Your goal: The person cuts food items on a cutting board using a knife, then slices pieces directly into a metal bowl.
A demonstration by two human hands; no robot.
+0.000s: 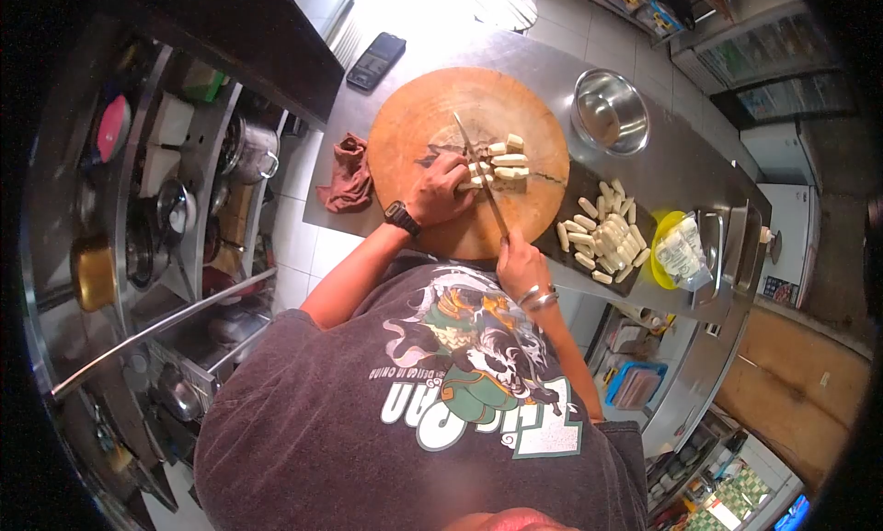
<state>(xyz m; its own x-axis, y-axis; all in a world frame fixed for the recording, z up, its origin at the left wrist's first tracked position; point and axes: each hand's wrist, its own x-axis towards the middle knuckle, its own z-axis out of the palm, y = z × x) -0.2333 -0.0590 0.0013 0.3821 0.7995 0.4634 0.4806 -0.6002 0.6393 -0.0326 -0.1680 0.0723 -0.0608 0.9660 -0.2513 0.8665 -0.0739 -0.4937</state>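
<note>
My right hand is closed round the handle of a long kitchen knife, at the near edge of a round wooden chopping board. The blade runs up and to the left across the board. My left hand, with a black watch on the wrist, is closed on pale finger-shaped food pieces beside the blade; its fingers partly hide them. Right of the knife lie several more pale pieces, some of them short. I cannot tell what food it is.
A pile of pale pieces lies right of the board, near a steel bowl and a yellow bowl holding a plastic packet. Left of the board are a brown cloth and a phone. Shelves with pots stand at left.
</note>
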